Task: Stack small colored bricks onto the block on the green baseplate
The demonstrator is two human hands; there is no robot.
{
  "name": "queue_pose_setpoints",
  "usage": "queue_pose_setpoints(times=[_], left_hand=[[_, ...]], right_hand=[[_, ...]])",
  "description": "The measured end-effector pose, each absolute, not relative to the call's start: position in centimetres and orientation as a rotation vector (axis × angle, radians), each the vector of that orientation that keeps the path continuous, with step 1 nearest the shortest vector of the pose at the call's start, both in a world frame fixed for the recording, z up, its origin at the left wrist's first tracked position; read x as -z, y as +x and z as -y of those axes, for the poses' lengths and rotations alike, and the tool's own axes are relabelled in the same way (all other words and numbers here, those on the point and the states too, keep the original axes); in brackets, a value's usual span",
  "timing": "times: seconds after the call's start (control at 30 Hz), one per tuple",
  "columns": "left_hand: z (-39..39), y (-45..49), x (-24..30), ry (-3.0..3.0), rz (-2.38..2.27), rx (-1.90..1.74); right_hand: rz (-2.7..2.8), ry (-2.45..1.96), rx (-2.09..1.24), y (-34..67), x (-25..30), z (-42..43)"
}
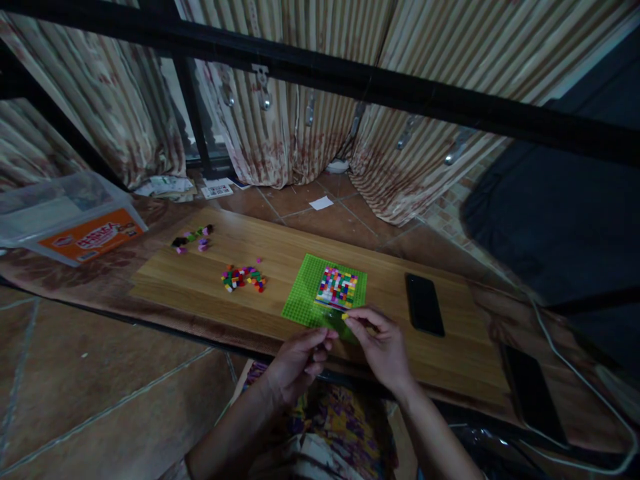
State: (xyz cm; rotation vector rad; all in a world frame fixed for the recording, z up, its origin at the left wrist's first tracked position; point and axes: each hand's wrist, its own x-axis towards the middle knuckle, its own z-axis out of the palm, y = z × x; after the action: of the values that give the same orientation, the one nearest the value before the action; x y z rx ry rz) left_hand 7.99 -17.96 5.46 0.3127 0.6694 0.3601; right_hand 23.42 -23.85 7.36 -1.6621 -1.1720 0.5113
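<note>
A green studded baseplate (301, 287) lies on the wooden board, with a block of many-coloured toy bricks (336, 288) built up on it. Between the thumb and forefinger of my right hand (383, 343) is a small yellow brick (345, 316), held just above the plate's near edge. My left hand (300, 360) is beside it at the board's front edge, thumb and fingers pinched together. Whether something small sits in that pinch I cannot make out. Loose coloured bricks (244, 279) lie in a pile left of the plate.
Several pink, green and dark pieces (193, 238) lie farther left on the wooden board (200, 293). A clear plastic box (90, 220) with an orange label stands at the far left. Right of the plate lies a black phone (425, 305); another dark flat device (533, 393) lies near a white cable (575, 360).
</note>
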Motion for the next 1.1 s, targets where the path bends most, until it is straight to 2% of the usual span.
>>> queue_pose_setpoints(times=[0.13, 0.4, 1.1], left_hand=[[18.2, 7.6, -5.0, 0.301, -0.715, -0.349], [18.5, 7.1, -4.2, 0.3, -0.731, -0.326], [18.2, 6.8, -3.5, 0.251, -0.762, -0.353]], right_hand=[[1.198, -1.742, -0.293, 26.2, -6.9, 21.2], [1.416, -1.868, -0.106, 28.4, -5.8, 17.6], [1.603, -1.976, 0.235, 26.1, -5.1, 19.7]])
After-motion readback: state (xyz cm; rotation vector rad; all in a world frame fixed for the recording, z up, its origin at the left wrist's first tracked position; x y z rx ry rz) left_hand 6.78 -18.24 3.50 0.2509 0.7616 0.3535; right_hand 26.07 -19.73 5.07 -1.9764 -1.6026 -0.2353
